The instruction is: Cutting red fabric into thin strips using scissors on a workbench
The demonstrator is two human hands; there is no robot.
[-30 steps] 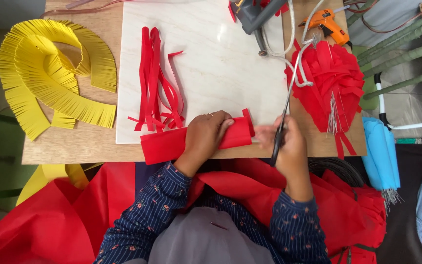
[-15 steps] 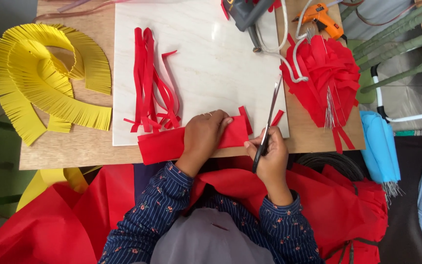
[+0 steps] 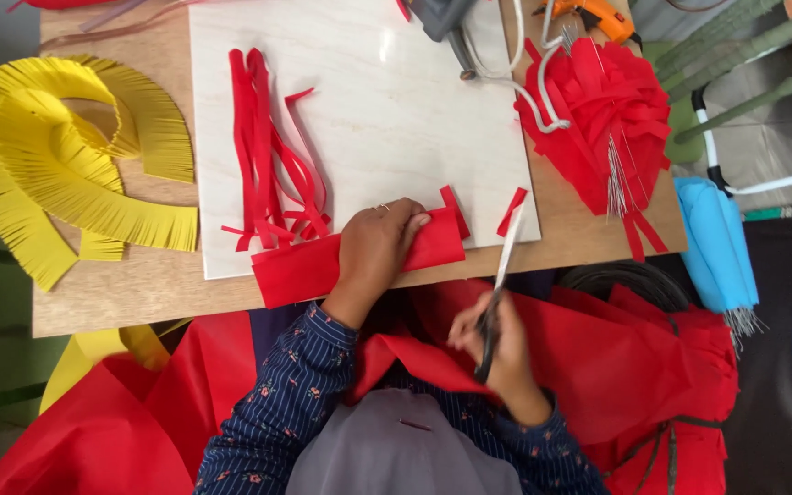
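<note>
Left hand point(image 3: 376, 252) fingers point(image 3: 412, 220) flat and spread, pressing down on folded red fabric strip point(image 3: 323, 261), not gripping it; strip lies across near edge of white board point(image 3: 368, 101) and the worktop point(image 3: 130, 293), running out left of the fingers. Right hand point(image 3: 497, 353) fingers curled tight round dark handles of scissors point(image 3: 501, 284), off the worktop edge over the lap; blades point up and away, tip beside a small red offcut point(image 3: 511, 211) just right of the strip's end. Blade gap blurred, cannot tell. Beyond left fingers: bundle of cut red strips point(image 3: 272, 156) lying on the board, touching the folded strip. Further left: yellow fringed bands point(image 3: 66, 174) curled on the worktop. Beyond right fingers: red fringed pile point(image 3: 607, 110) with white cable point(image 3: 543, 82), orange glue gun point(image 3: 598, 16) at far edge. Right of that, off the worktop: light blue roll point(image 3: 717, 243). Loose red fabric point(image 3: 653, 367) over the lap below both hands.
</note>
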